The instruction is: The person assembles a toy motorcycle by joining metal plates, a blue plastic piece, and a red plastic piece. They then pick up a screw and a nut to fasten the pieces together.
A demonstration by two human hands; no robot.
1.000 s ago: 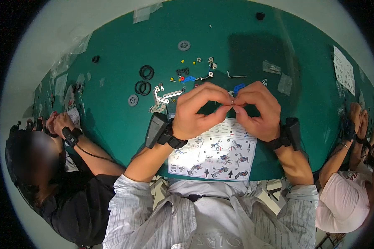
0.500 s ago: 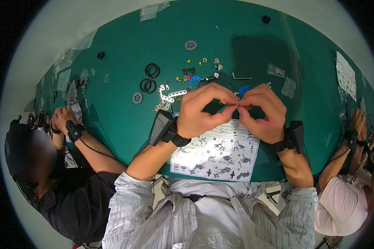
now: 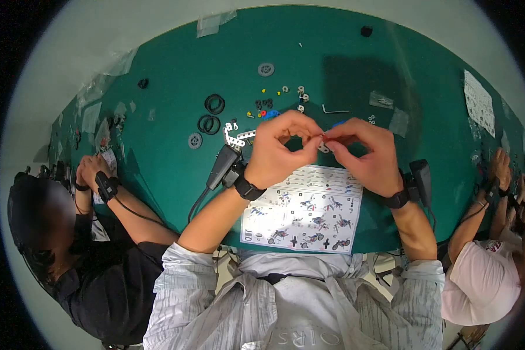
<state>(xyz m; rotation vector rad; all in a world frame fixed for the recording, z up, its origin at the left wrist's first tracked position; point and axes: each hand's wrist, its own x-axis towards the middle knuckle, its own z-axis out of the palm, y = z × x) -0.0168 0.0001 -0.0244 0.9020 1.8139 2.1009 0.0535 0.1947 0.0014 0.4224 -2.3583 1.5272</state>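
My left hand (image 3: 281, 149) and my right hand (image 3: 366, 153) meet above the top of a printed instruction sheet (image 3: 300, 219). Thumb and forefinger of each are pinched together at a small silver-white piece with holes (image 3: 324, 148). A tiny reddish bit shows at the fingertips, too small to name. Partly covered by my left hand are a white perforated strip (image 3: 246, 135) and a blue part (image 3: 269, 114). Another blue part (image 3: 338, 123) peeks out behind my right fingers.
Black rubber rings (image 3: 214, 104) and two grey wheels (image 3: 266, 69) (image 3: 195, 140) lie farther out. A hex key (image 3: 336, 111), small nuts (image 3: 371, 119) and clear plastic bags (image 3: 381, 99) are on the right. Co-workers sit on both sides; one's hands (image 3: 93, 170) rest at left.
My joined hands have shifted slightly left and up. The silver-white piece with holes now shows below my fingertips, where earlier only a tiny bit was visible. The view has tilted a little.
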